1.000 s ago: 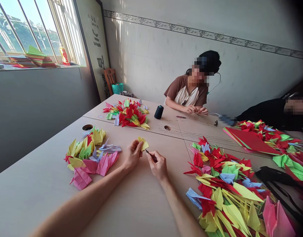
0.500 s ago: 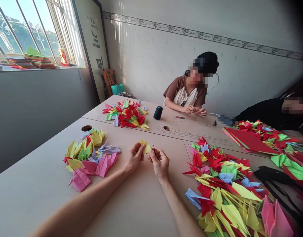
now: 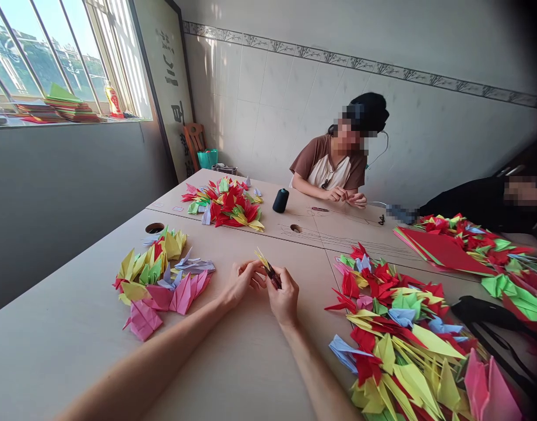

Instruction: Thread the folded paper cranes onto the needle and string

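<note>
My left hand [image 3: 241, 282] and my right hand [image 3: 283, 295] meet above the pale table [image 3: 233, 362]. A narrow folded piece of yellow paper [image 3: 263, 261] sticks up between them, gripped by my left fingers. My right hand pinches a small dark tool [image 3: 273, 276] against the paper, and its exact kind is hidden by my fingers. To the left lies a heap of origami cranes [image 3: 158, 280] in yellow, pink and lilac. A larger heap of paper cranes [image 3: 395, 333] lies to the right.
A co-worker [image 3: 327, 175] sits across the table, hands working together. A person in a dark sleeve [image 3: 470, 202] sits at right behind red paper sheets [image 3: 443, 251] and more cranes. Another crane heap [image 3: 224, 204] and a black thread spool [image 3: 280, 200] stand farther off.
My hands have drawn closer together. The yellow paper has gone from a wide flap to a narrow upright fold, and the dark tool now presses against it.
</note>
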{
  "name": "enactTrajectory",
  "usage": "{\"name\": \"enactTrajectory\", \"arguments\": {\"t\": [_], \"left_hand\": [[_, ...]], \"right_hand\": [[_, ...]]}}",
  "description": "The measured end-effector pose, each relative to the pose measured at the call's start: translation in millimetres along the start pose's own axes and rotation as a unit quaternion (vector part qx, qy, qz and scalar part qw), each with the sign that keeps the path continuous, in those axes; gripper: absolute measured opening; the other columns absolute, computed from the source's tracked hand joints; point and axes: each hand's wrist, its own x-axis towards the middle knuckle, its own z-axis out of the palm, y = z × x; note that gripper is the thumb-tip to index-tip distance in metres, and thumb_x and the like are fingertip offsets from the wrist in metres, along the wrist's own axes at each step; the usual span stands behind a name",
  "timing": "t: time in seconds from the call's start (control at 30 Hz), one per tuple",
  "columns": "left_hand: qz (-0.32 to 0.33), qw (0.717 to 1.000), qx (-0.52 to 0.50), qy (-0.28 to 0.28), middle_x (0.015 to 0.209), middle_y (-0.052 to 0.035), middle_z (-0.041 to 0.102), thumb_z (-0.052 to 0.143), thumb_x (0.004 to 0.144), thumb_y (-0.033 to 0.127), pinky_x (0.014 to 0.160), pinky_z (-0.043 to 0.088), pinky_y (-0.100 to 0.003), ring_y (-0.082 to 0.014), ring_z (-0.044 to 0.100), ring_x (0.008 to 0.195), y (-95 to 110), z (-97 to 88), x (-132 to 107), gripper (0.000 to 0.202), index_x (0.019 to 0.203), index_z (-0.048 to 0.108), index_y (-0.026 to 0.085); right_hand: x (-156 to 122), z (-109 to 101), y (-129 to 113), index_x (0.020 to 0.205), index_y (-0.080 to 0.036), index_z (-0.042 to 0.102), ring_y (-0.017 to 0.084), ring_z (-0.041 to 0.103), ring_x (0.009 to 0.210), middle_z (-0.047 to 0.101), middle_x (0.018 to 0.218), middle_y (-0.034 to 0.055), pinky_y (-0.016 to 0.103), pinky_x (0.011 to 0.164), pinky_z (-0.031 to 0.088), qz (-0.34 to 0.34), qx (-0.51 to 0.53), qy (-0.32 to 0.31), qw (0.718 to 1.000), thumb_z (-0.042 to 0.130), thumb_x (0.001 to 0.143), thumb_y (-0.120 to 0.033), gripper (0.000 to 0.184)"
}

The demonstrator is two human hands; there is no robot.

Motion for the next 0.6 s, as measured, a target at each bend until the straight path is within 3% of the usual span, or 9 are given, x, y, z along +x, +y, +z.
{"name": "enactTrajectory", "arguments": {"t": [0.23,0.43,0.6], "left_hand": [[0.009,0.999,-0.004,-0.047,0.064,-0.0048,0.063,0.058,0.077,0.045,0.050,0.046,-0.021,-0.0134,0.059,0.055,-0.1,-2.1,-0.8,0.034,0.073,0.064,0.011],[-0.022,0.998,-0.054,-0.008,0.066,-0.0047,0.063,0.060,0.075,0.039,0.049,0.044,-0.020,-0.0119,0.057,0.055,-8.6,-6.3,7.9,0.028,0.074,0.062,0.011],[-0.016,0.992,-0.121,0.028,0.070,-0.0019,0.061,0.067,0.069,0.037,0.048,0.044,-0.019,-0.0088,0.054,0.053,-9.1,-9.4,12.2,0.027,0.080,0.059,0.013]], "right_hand": [[-1.9,3.0,1.2,0.096,-0.019,0.059,0.014,0.059,0.068,0.064,0.078,0.0035,0.024,0.064,0.048,-0.014,0.008,-0.030,0.999,0.052,0.086,-0.028,0.015],[-0.9,4.2,0.1,0.101,-0.019,0.059,0.016,0.062,0.075,0.064,0.084,0.0052,0.027,0.069,0.051,-0.019,0.027,-0.041,0.999,0.052,0.086,-0.027,0.019],[1.7,2.1,-5.5,0.104,-0.018,0.058,0.016,0.064,0.079,0.067,0.090,0.0070,0.027,0.070,0.053,0.040,0.071,-0.019,0.997,0.056,0.084,-0.034,0.026]]}}
